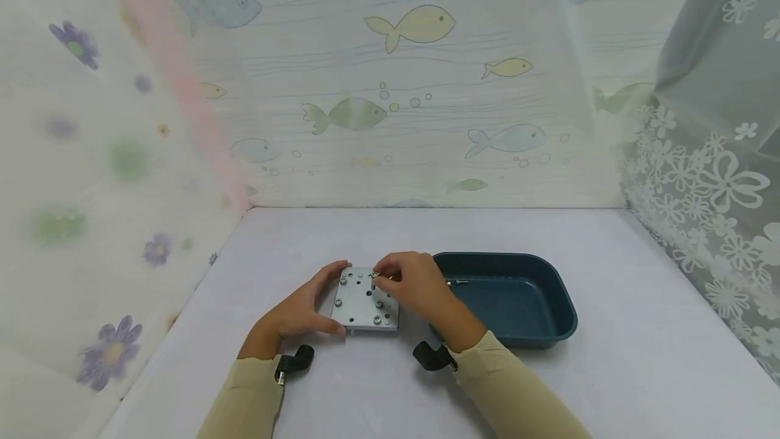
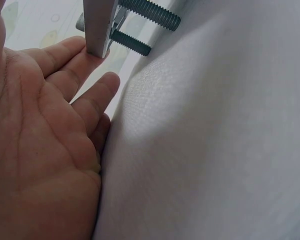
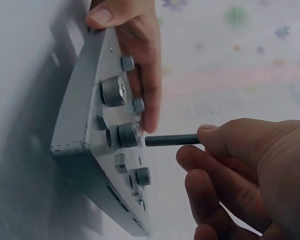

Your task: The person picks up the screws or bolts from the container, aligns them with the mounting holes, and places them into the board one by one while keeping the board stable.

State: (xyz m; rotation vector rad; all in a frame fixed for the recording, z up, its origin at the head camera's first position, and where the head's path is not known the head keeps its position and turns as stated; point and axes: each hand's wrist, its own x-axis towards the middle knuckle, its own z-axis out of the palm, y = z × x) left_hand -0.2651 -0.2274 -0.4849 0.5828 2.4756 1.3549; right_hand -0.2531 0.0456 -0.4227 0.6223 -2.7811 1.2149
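Note:
A silver metal plate (image 1: 361,317) with drilled holes lies in front of the person. Several socket head bolts (image 3: 113,92) sit in it, their heads standing above its face. In the left wrist view, threaded bolt ends (image 2: 152,14) stick out beneath the plate. The left hand (image 1: 302,307) grips the plate along its left side, thumb at the near corner and fingers at the far edge. Between thumb and forefinger, the right hand (image 1: 420,284) pinches a threaded screw (image 3: 171,140) over the plate. Its threaded end points at the plate face, apparently apart from it; the fingers hide its head.
A dark blue tray (image 1: 567,320) stands right of the plate, close beside the right hand. Small screws (image 1: 461,282) lie at its left end. The white table (image 1: 341,236) meets a fish-print curtain (image 1: 420,154) at the back.

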